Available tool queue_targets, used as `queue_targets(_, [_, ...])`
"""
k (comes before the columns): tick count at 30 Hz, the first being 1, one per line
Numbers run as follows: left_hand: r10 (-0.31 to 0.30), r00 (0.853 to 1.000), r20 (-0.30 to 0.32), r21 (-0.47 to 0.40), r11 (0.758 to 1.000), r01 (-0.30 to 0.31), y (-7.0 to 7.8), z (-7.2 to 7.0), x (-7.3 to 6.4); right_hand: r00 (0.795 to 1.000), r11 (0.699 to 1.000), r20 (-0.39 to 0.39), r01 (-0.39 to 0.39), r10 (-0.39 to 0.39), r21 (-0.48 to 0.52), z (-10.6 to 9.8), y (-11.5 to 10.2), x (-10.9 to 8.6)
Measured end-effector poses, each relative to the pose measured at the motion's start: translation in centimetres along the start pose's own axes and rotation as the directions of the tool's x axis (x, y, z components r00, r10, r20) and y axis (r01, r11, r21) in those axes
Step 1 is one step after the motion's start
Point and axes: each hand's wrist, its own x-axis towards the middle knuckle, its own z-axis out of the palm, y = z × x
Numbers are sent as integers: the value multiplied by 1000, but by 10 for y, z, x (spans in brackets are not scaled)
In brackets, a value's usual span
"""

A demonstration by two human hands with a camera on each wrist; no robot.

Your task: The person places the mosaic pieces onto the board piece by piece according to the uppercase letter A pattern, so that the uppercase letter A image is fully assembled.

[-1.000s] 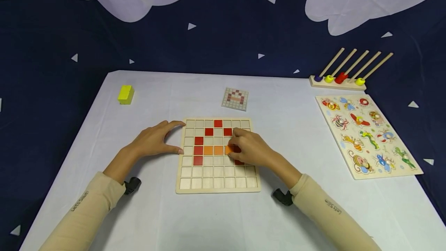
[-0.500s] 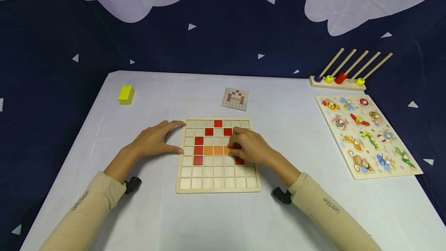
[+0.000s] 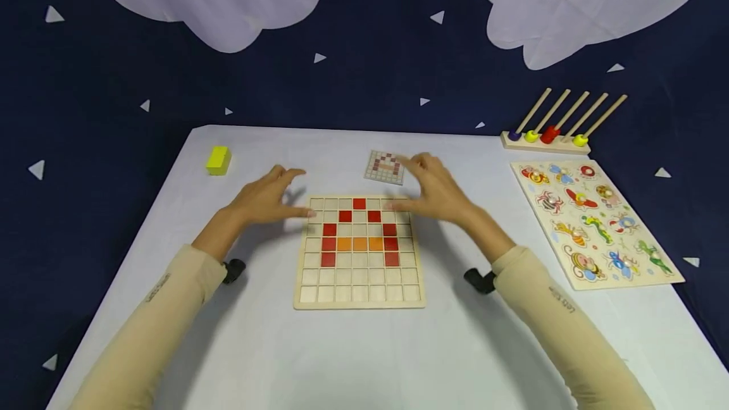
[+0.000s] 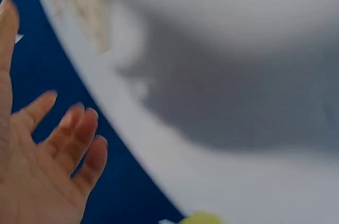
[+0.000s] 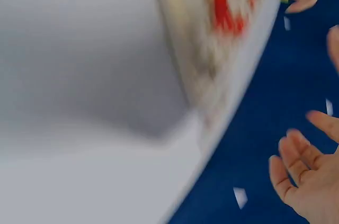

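A square wooden grid board (image 3: 360,295) lies on the white table between my hands. Red tiles (image 3: 328,244) form a peaked outline in its cells, and a row of orange tiles (image 3: 360,244) joins the two sides. My left hand (image 3: 263,200) is raised over the board's upper left corner, thumb and fingers spread, holding nothing. Over the upper right corner hovers my right hand (image 3: 437,192), also empty, its fingers apart. A small card (image 3: 380,168) with a similar pattern lies behind the board, close to the right fingertips. Both wrist views show loosely extended fingers; the board is blurred there.
Yellow blocks (image 3: 219,161) stand at the back left. At the back right is a peg stand (image 3: 547,143) with coloured beads. An insect puzzle board (image 3: 598,226) lies along the right side. A dark blue cloth with clouds (image 3: 364,81) hangs behind the table.
My right hand has let go of the orange tile, which now sits in its cell, and has lifted up and away. The left hand has risen off the board's left edge. The head view has shifted slightly.
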Motion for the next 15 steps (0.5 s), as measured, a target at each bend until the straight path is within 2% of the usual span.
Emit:
queue_targets(4, [-55,989,-137,75,995,65,18,-35,43,992,982,-58,-121,114,-147,-53,18,40])
queue_targets(8, [-120,977,-176,158,976,148,32,-55,73,977,933,-56,-215,207,-290,-79,30,65])
queue_targets(11, [-158,973,-165,181,965,188,39,-54,80,968,912,-29,-245,250,-328,-78,36,70])
queue_targets(15, [-189,968,-168,189,957,219,40,-46,80,963,901,3,-252,271,-354,-66,44,70])
